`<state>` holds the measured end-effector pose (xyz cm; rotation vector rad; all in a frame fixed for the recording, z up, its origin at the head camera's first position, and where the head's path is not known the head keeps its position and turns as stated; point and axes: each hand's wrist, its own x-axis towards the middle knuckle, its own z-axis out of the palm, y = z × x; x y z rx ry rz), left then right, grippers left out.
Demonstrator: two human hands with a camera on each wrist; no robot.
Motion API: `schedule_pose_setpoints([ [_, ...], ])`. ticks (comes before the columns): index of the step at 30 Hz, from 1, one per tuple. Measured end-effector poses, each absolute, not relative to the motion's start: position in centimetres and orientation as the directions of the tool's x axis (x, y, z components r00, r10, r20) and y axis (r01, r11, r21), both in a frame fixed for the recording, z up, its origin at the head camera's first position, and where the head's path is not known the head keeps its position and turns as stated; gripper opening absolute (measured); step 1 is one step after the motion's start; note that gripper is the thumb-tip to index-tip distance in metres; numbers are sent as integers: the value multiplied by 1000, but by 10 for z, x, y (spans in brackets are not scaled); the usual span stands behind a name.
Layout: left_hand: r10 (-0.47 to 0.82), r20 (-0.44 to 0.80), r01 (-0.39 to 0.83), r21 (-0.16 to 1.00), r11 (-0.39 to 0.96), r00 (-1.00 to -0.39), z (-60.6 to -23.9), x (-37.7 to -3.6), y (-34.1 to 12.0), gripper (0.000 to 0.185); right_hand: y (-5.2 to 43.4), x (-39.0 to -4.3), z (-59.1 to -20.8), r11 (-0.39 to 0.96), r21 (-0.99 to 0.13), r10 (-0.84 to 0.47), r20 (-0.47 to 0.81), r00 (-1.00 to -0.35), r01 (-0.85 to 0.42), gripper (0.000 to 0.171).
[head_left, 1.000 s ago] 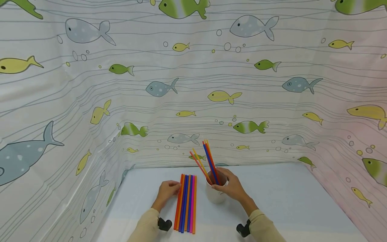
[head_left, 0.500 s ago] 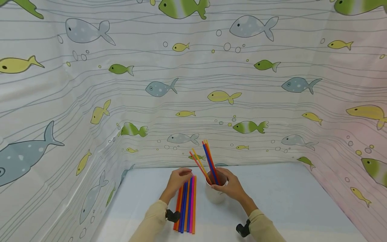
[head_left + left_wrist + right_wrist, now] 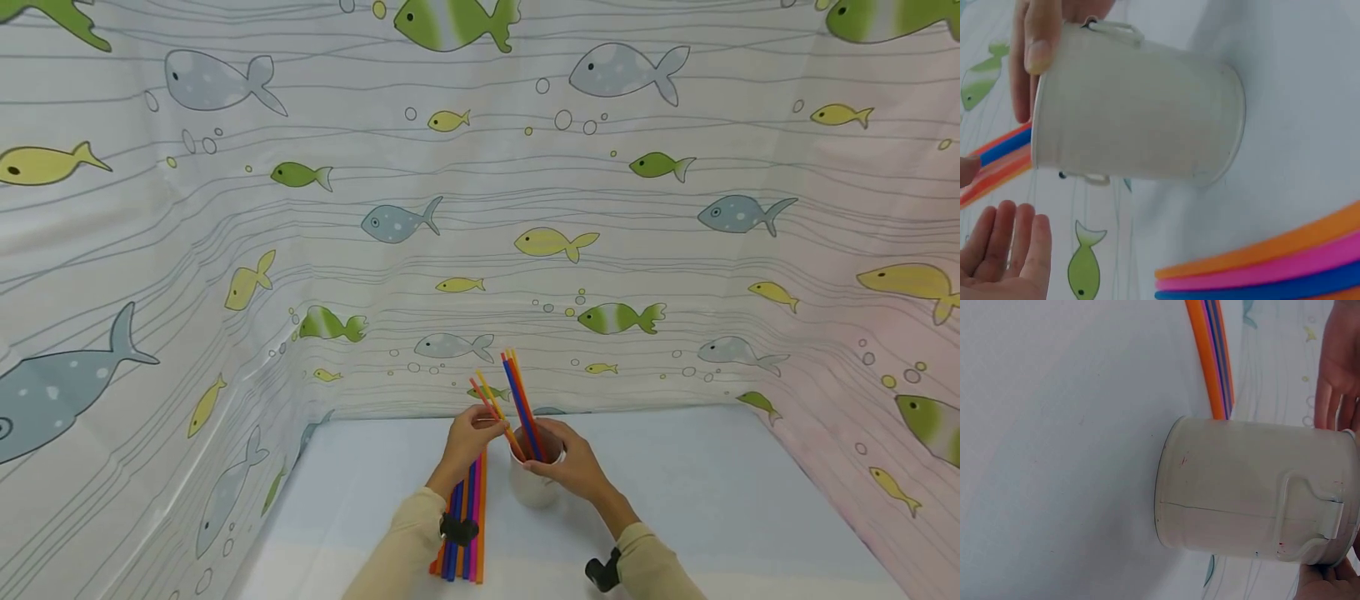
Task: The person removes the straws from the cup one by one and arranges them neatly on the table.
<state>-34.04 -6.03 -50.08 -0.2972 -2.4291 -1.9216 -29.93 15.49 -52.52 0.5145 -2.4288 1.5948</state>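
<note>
A: While the small cream-white metal bucket (image 3: 534, 483) is standing upright on the pale blue tabletop (image 3: 712, 500), what is the right hand (image 3: 573, 462) doing?

B: It is gripping the bucket at the rim, fingers curling round the 3 o'clock side of the wall. In the right wrist view the bucket (image 3: 1254, 487) is showing one small flat handle, with fingertips pressing at its mouth.

A: And the left hand (image 3: 468, 442)?

B: It is hovering at the bucket's 9 o'clock, just beside the rim, by the lower part of the leaning orange and yellow straws (image 3: 491, 408). From the head view I cannot tell whether it is pinching one. In the left wrist view the palm (image 3: 1004, 256) is lying relaxed, fingers straight, holding nothing visible.

A: Where are the straws?

B: A bunch of thin plastic straws, red, blue, orange and yellow (image 3: 521, 400), is standing in the bucket, fanning toward 11 and 12 o'clock. A second row of orange, pink and blue straws (image 3: 468, 533) is lying flat on the table at the bucket's 8 o'clock, partly under the left forearm.

A: Behind it all?

B: A white fish-printed curtain (image 3: 480, 208) is hanging round the table.
</note>
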Motion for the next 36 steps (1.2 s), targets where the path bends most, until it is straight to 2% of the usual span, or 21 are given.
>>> schedule_pose_setpoints([
  [5, 89, 166, 182, 958, 220, -982, -504, -344, -48, 37, 158, -309, -539, 370, -850, -176, 332, -927, -375, 73],
  [19, -24, 236, 222, 940, 260, -971, -508, -347, -25, 30, 160, -309, -540, 387, -833, -194, 345, -919, -394, 77],
  [26, -43, 214, 199, 954, 224, -976, -512, -350, -17, 25, 160, -310, -541, 396, -833, -190, 337, -922, -386, 75],
  [36, -64, 162, 141, 957, 252, -985, -512, -351, -11, 30, 160, -309, -538, 405, -832, -190, 328, -925, -378, 75],
])
